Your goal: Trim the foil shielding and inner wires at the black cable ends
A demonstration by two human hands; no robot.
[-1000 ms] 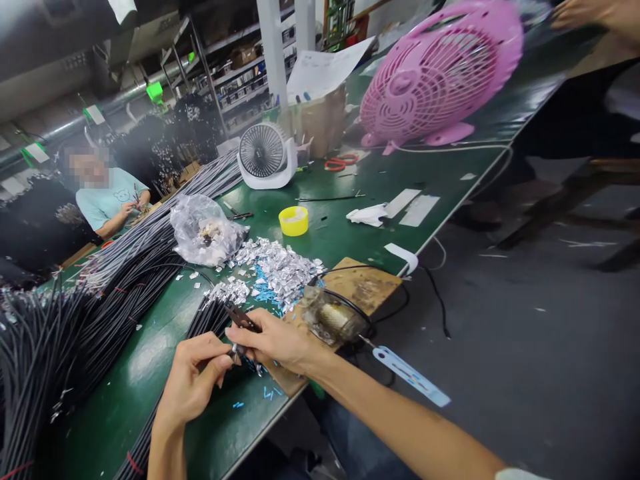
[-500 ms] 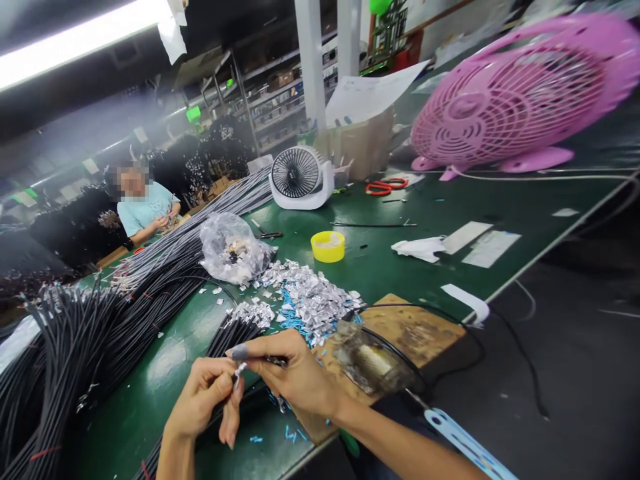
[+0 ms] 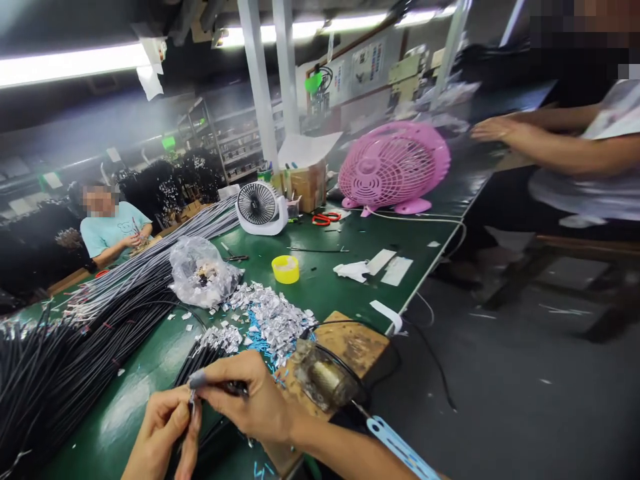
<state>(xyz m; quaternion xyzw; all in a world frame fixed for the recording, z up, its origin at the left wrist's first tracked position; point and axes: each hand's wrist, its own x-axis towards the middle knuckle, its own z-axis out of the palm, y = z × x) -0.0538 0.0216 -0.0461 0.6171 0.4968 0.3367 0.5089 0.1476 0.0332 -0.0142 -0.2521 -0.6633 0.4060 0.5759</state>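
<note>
My left hand (image 3: pixel 163 427) is closed around a thin black cable near its end. The silvery, foil-like cable tip (image 3: pixel 192 396) shows between my fingers. My right hand (image 3: pixel 250 393) pinches at that tip from the other side, a grey cover (image 3: pixel 197 379) on one fingertip. A dark metal tool (image 3: pixel 235 387) is tucked in the right palm, mostly hidden, so its kind is unclear. Just beyond the hands lie a bundle of black cables (image 3: pixel 186 363) with foil ends and a heap of silver foil scraps (image 3: pixel 280 327) mixed with blue bits.
Long black cables (image 3: pixel 115 333) fill the left of the green table (image 3: pixel 330 267). A plastic bag (image 3: pixel 200 273), yellow tub (image 3: pixel 285 269), small white fan (image 3: pixel 260 208), red-handled scissors (image 3: pixel 326 219) and pink fan (image 3: pixel 395 170) stand further back. A wooden board (image 3: pixel 353 337) carries a soldering-iron-like device (image 3: pixel 327 377). Two people sit nearby.
The view has swung right, so the table and my hands appear further left. Another person's arms have come into view at the right. Both hands keep their grip at the cable end.
</note>
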